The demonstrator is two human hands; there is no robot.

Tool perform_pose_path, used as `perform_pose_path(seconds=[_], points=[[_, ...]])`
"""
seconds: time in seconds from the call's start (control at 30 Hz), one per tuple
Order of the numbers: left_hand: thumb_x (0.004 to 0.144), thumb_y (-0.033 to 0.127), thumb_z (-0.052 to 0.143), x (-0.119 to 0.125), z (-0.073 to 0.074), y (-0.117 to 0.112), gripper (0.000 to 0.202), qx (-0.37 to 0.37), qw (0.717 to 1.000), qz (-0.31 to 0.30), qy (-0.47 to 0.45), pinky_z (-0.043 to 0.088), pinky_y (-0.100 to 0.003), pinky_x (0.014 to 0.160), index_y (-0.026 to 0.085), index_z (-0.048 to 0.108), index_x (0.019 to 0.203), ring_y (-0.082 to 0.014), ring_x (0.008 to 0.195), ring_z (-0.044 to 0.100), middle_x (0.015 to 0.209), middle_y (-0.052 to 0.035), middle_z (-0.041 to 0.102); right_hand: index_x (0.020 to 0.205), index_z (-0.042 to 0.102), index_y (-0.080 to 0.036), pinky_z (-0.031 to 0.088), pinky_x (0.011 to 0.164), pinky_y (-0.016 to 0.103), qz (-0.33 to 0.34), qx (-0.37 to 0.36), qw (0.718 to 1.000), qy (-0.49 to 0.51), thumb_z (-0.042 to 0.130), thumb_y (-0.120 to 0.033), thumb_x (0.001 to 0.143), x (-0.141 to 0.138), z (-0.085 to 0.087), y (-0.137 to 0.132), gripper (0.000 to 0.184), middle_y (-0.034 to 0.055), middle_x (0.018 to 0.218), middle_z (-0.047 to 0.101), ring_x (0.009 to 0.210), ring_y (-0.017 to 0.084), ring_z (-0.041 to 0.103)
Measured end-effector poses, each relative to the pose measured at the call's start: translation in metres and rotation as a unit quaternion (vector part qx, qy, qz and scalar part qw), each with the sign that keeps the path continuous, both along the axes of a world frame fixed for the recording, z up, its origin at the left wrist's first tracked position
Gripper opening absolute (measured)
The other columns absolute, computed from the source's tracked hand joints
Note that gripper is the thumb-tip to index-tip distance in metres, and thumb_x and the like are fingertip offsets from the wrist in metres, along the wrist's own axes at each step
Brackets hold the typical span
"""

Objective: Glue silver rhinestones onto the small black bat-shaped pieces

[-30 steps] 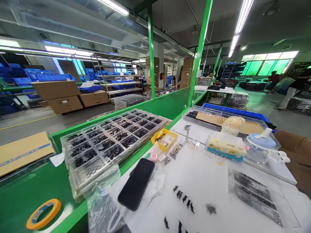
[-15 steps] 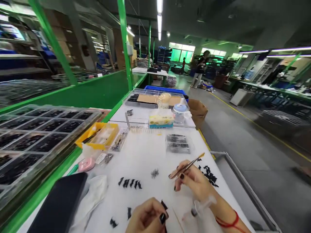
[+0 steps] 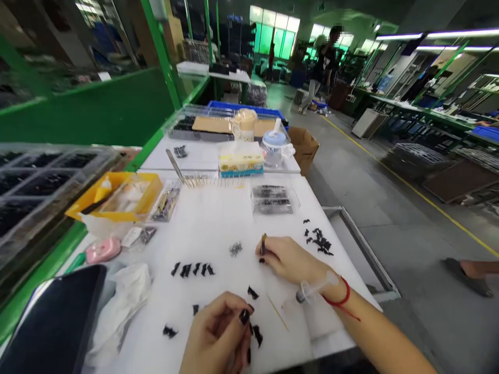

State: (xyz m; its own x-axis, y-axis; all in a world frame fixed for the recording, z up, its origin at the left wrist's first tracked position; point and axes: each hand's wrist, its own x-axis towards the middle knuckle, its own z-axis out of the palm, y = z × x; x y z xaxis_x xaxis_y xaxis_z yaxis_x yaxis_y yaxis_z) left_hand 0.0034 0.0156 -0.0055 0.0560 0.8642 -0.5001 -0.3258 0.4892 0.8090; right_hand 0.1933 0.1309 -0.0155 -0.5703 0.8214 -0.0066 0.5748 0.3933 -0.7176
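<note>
R hand (image 3: 290,259) pinches tweezers (image 3: 263,243), tips down on white worktop (image 3: 226,218), center-right. L hand (image 3: 218,332) at near edge, fingers curled in, touching black parts (image 3: 257,335); can't tell if gripping. Row of black pcs (image 3: 193,269) to the left. Syringe (image 3: 315,288) by R wrist.

Black-painted nails (image 3: 244,316); red cord bracelet (image 3: 343,298), right hand (image 3: 290,259).

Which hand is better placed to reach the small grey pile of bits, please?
Probably the right hand: its tweezers stand just beside the grey pile, while the left hand is curled farther off among black parts.
</note>
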Motion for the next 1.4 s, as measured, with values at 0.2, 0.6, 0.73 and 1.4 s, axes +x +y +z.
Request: perform_pose_path(seconds=[0.2, 0.6, 0.73, 1.4], points=[[0.080, 0.039, 0.083, -0.005, 0.001, -0.002, 0.030, -0.026, 0.999, -0.025, -0.018, 0.031, -0.012, 0.033, 0.017, 0.064, 0.075, -0.0054, 0.032, 0.043, 0.047, 0.0022, 0.060, 0.109, 0.061, -0.017, 0.049, 0.073, 0.027, 0.019, 0.046, 0.995, 0.081, 0.064, -0.027, 0.098, 0.028, 0.020, -0.008, 0.016, 0.0031, 0.101, 0.064, 0.079, 0.012, 0.057], [0.090, 0.020, 0.066, -0.004, 0.006, 0.000, 0.004, 0.002, 0.993, -0.083, -0.083, 0.043, -0.008, 0.035, 0.019, 0.068, 0.086, -0.0052, 0.043, 0.054, 0.060, 0.0053, 0.061, 0.087, 0.065, -0.017, 0.043, 0.070, 0.024, 0.170, -0.056, 0.983, -0.031, 0.082, -0.018, 0.083, 0.019, 0.030, -0.021, 0.018, 0.0006, 0.090, 0.055, 0.080, 0.011, 0.053], [0.088, 0.015, 0.065, -0.002, 0.006, 0.003, 0.005, 0.024, 0.990, -0.087, -0.105, 0.041, -0.007, 0.038, 0.018, 0.066, 0.084, -0.0030, 0.043, 0.048, 0.058, 0.0075, 0.057, 0.084, 0.067, -0.017, 0.043, 0.067, 0.023, 0.178, -0.079, 0.978, -0.078, 0.075, -0.012, 0.085, 0.013, 0.043, -0.013, 0.009, 0.0009, 0.087, 0.056, 0.077, 0.009, 0.054], [0.087, 0.009, 0.062, -0.001, 0.005, 0.005, 0.011, 0.061, 0.992, -0.083, -0.067, 0.039, -0.008, 0.042, 0.019, 0.065, 0.082, -0.0015, 0.045, 0.047, 0.059, 0.0095, 0.056, 0.078, 0.071, -0.023, 0.047, 0.087, 0.036, 0.151, -0.171, 0.958, -0.171, 0.069, -0.016, 0.082, 0.000, 0.054, -0.008, 0.009, 0.0043, 0.111, 0.056, 0.104, 0.019, 0.060]])
